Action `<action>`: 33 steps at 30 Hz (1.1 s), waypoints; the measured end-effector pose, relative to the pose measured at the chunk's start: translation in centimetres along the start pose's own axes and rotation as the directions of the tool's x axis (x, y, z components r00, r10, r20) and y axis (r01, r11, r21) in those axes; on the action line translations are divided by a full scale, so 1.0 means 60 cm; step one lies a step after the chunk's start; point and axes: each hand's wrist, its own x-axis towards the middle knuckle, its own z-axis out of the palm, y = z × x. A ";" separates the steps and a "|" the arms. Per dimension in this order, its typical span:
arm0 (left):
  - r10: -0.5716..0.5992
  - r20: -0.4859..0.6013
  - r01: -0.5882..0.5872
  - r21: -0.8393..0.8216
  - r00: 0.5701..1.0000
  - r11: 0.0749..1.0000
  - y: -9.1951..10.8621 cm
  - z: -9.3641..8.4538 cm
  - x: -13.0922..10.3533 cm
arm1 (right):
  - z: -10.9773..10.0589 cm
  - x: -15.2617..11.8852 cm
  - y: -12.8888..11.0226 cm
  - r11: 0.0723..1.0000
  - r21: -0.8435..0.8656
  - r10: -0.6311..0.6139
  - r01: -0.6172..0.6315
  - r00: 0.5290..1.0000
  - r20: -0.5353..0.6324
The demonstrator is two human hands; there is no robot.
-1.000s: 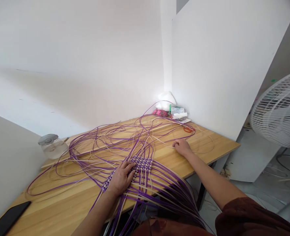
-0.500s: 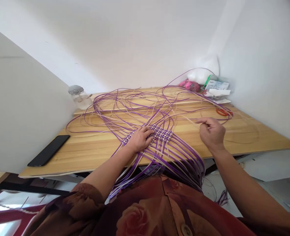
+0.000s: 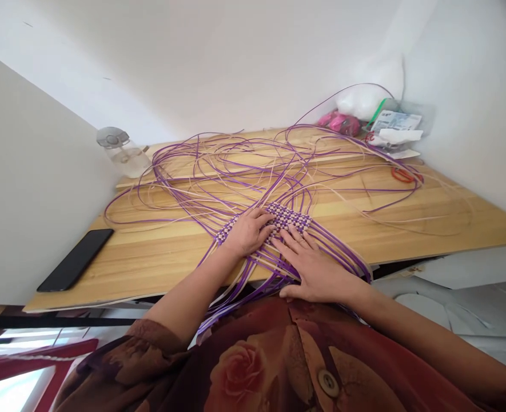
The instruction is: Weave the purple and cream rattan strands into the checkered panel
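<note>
A woven piece (image 3: 293,218) of purple and cream cords lies near the table's front edge, its loose cords fanning out to the back and over the front edge. My left hand (image 3: 249,232) rests on the left part of the weave, fingers apart and pressing on it. Spread flat, my right hand (image 3: 310,262) lies on the lower right edge of the weave and on the cords in front of it, with the thumb apart. Neither hand is closed round a cord.
A black phone (image 3: 76,259) lies at the table's left. A lidded jar (image 3: 126,153) stands at the back left. Orange scissors (image 3: 402,174), a pink bundle (image 3: 341,123) and plastic packets (image 3: 395,123) are at the right rear. Long cords spread over the wooden table (image 3: 150,257).
My right hand has let go of a cream cord and come left and down onto the weave, its fingers now spread. My left hand stays on the weave. The camera view has shifted slightly.
</note>
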 end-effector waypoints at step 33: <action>0.070 0.078 -0.093 0.343 0.994 0.935 0.143 0.001 -0.160 | -0.006 -0.014 0.033 0.963 0.221 -0.096 0.156 0.961 -0.260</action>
